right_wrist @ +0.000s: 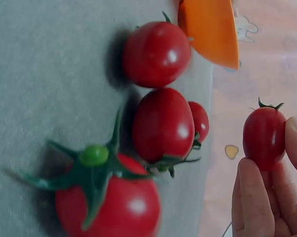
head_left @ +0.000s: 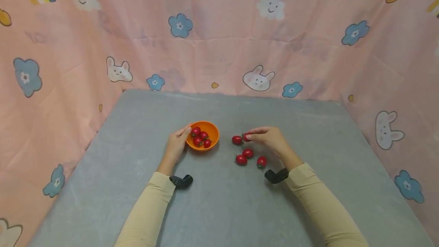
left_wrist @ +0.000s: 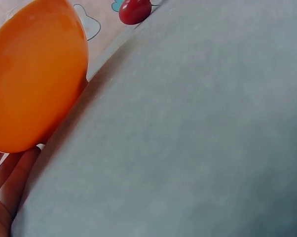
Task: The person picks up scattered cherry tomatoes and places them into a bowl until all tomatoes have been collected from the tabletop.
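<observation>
An orange bowl [head_left: 214,133] stands on the table with several red cherry tomatoes [head_left: 204,135] inside it. My left hand [head_left: 175,146] grips its left side, thumb at the rim; in the left wrist view the fingers [left_wrist: 18,180] lie against the bowl's outer wall [left_wrist: 37,74]. To the right of the bowl, my right hand [head_left: 272,142] pinches a cherry tomato [right_wrist: 264,139] between thumb and fingers, its green stem end pointing up in the right wrist view. A loose cherry tomato [head_left: 237,140] sits just left of those fingertips.
More loose tomatoes lie nearer to me on the grey table [head_left: 219,201]: a touching pair [head_left: 241,159] and a single one [head_left: 261,162] below the right hand. A pink patterned curtain [head_left: 212,48] hangs round the back and sides.
</observation>
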### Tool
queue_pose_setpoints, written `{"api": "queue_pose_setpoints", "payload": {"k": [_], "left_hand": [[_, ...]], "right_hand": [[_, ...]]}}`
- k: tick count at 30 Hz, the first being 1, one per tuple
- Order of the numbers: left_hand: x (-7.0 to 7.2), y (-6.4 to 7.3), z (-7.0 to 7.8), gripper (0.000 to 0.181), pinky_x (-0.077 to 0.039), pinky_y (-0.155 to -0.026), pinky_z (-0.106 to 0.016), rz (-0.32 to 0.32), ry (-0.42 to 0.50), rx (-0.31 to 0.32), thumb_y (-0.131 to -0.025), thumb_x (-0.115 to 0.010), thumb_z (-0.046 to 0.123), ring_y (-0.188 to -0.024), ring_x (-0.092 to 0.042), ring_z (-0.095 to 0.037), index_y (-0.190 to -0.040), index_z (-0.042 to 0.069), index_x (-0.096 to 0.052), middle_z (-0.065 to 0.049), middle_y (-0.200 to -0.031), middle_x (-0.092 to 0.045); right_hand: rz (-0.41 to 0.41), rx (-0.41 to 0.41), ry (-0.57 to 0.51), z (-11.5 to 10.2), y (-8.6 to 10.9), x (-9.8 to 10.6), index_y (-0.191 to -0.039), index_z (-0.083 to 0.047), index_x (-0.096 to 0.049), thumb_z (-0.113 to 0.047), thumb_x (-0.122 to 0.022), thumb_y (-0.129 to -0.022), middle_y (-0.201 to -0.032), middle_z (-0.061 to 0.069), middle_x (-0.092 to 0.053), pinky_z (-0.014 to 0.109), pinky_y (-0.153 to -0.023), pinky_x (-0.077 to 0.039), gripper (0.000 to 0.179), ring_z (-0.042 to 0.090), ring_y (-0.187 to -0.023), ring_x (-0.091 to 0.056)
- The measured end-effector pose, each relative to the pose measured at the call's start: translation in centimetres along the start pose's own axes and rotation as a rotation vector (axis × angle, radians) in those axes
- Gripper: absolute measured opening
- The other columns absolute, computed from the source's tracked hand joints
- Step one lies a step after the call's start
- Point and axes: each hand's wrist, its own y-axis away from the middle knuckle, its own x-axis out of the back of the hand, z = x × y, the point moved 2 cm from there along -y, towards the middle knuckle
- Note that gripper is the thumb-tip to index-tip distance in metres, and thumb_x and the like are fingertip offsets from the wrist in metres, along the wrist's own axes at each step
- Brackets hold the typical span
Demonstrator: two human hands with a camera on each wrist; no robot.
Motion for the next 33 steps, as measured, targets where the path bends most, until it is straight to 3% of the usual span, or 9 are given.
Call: {"api": "queue_pose_setpoints", "payload": {"k": [7,12,14,19,33], "left_hand": [[0.2,0.1,-0.2,0.047,-0.033,-0.121,-0.042,-0.010,-0.010,-0.005,-0.101,-0.056,0.039,-0.144,-0.043,-0.023,-0.139,0.010,-0.058,-0.007,-0.147,-0.054],[0.2,1.5,2.0,0.044,-0.033,-0.121,-0.043,-0.023,-0.028,0.025,-0.103,-0.054,0.031,-0.145,-0.042,-0.026,-0.140,0.006,-0.056,-0.011,-0.147,-0.053],[0.2,1.5,2.2,0.044,-0.032,-0.121,-0.043,-0.021,-0.032,0.034,-0.104,-0.053,0.029,-0.145,-0.041,-0.027,-0.140,0.005,-0.055,-0.011,-0.147,-0.052],[0.3,0.0,-0.1,0.046,-0.032,-0.122,-0.043,-0.011,-0.020,0.030,-0.102,-0.056,0.036,-0.145,-0.042,-0.024,-0.140,0.010,-0.057,-0.008,-0.147,-0.053],[0.0,-0.2,-0.2,0.047,-0.034,-0.120,-0.042,0.013,-0.008,-0.009,-0.101,-0.056,0.039,-0.143,-0.045,-0.024,-0.138,0.010,-0.060,-0.008,-0.145,-0.056]], "right_hand": [[-0.004,0.016,-0.023,-0.6,-0.1,-1.0,-0.121,-0.014,-0.072,-0.038,-0.079,-0.085,-0.129,0.010,-0.068,0.049,-0.110,-0.043,0.044,0.028,-0.128,-0.051],[-0.006,0.019,-0.032,-0.8,-0.4,-1.6,-0.120,-0.014,-0.073,-0.040,-0.080,-0.083,-0.133,0.009,-0.065,0.048,-0.110,-0.045,0.046,0.028,-0.128,-0.051],[-0.013,0.017,-0.053,-0.9,-0.5,-1.7,-0.121,-0.013,-0.072,-0.040,-0.080,-0.083,-0.132,0.009,-0.065,0.047,-0.110,-0.045,0.047,0.028,-0.126,-0.054],[-0.033,0.041,-0.101,-1.3,-0.7,-1.8,-0.122,-0.010,-0.071,-0.036,-0.079,-0.085,-0.126,0.010,-0.069,0.047,-0.111,-0.046,0.046,0.026,-0.121,-0.063],[-0.023,0.046,-0.117,-2.5,-1.2,-2.6,-0.120,-0.011,-0.072,-0.038,-0.080,-0.083,-0.121,0.009,-0.072,0.047,-0.113,-0.044,0.047,0.026,-0.120,-0.065]]}}
